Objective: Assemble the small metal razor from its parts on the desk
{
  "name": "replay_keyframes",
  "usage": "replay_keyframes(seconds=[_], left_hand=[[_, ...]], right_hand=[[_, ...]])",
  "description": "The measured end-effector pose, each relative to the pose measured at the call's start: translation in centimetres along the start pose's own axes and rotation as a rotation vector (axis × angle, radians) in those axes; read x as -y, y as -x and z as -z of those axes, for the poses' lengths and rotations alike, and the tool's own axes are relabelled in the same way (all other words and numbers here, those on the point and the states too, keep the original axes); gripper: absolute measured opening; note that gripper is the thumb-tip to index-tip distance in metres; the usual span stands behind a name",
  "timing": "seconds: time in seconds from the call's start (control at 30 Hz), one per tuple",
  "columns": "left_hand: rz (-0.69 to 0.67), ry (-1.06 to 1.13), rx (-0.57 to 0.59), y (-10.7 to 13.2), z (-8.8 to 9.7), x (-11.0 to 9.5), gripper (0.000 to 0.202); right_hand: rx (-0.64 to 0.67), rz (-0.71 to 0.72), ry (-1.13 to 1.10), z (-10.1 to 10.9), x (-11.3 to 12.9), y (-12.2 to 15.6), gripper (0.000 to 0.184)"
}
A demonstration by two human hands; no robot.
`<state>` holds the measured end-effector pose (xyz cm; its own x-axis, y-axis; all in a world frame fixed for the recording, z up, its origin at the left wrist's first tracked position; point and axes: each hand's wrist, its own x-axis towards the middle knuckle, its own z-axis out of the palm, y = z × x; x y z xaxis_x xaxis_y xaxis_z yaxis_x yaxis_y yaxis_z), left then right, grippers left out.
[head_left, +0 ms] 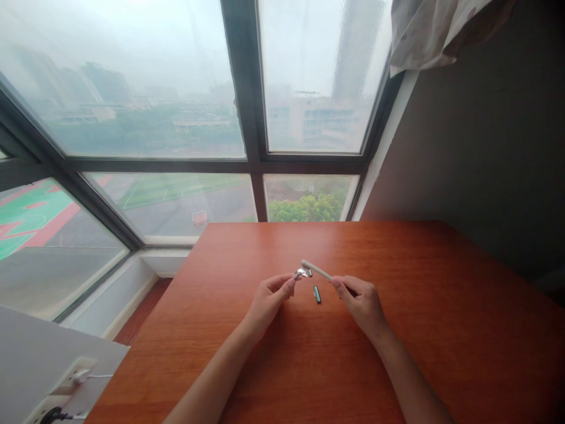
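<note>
"Red-brown counter across the lower part of my view. Left grip?"

"Closed, pinching a silvery metal piece. I've got that about mid-counter, above the surface."

"Right grip?"

"Also closed, pinching one end of a pale stick. Stick slants up and left, far tip right by the metal piece. From here I can't tell if they touch."

"Anything loose?"

"One dark-and-green strip, lying on the counter between the two grips, a bit nearer my camera than the metal piece. Neither grip touches it. I also get a tiny dark bit right beside the metal piece; too small to tell if it's attached."

"Background, quick?"

"Window ahead. Tree outside, past the counter's far edge; green-and-red court off left. Cloth hanging top right. Lower left, socket with a white plug in it, plus a black plug, cut off at my bottom edge."
</note>
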<state>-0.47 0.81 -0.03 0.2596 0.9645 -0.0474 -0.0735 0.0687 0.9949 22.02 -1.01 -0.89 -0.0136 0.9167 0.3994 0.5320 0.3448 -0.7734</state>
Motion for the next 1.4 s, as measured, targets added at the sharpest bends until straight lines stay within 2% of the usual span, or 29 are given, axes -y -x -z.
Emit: replay_keyframes(seconds=[0.5,0.6,0.67,0.8,0.93,1.1,1.4], left_hand=[[0.001,0.002,-0.089,-0.3,0.2,0.3,0.045],[0.016,0.011,-0.106,-0.4,0.2,0.3,0.046],[0.01,0.013,-0.106,-0.4,0.2,0.3,0.045],[0.002,0.022,-0.102,-0.3,0.2,0.3,0.043],[0.01,0.026,-0.101,-0.2,0.1,0.2,0.044],[0.009,0.037,-0.085,-0.2,0.0,0.2,0.044],[0.004,0.035,-0.064,-0.2,0.1,0.4,0.043]], right_hand=[[0.103,-0.003,-0.088,0.1,0.7,0.0,0.037],[0.082,-0.011,-0.067,0.2,0.4,-0.1,0.035],[0.009,-0.058,-0.025,0.4,-0.4,-0.1,0.038],[-0.118,-0.251,0.054,1.0,-2.5,-0.3,0.043],[-0.155,-0.267,0.387,1.8,-4.1,-0.4,0.031],[-0.16,-0.317,0.624,2.5,-4.3,-0.2,0.024],[-0.041,-0.426,0.671,1.7,-4.4,-0.4,0.017]])
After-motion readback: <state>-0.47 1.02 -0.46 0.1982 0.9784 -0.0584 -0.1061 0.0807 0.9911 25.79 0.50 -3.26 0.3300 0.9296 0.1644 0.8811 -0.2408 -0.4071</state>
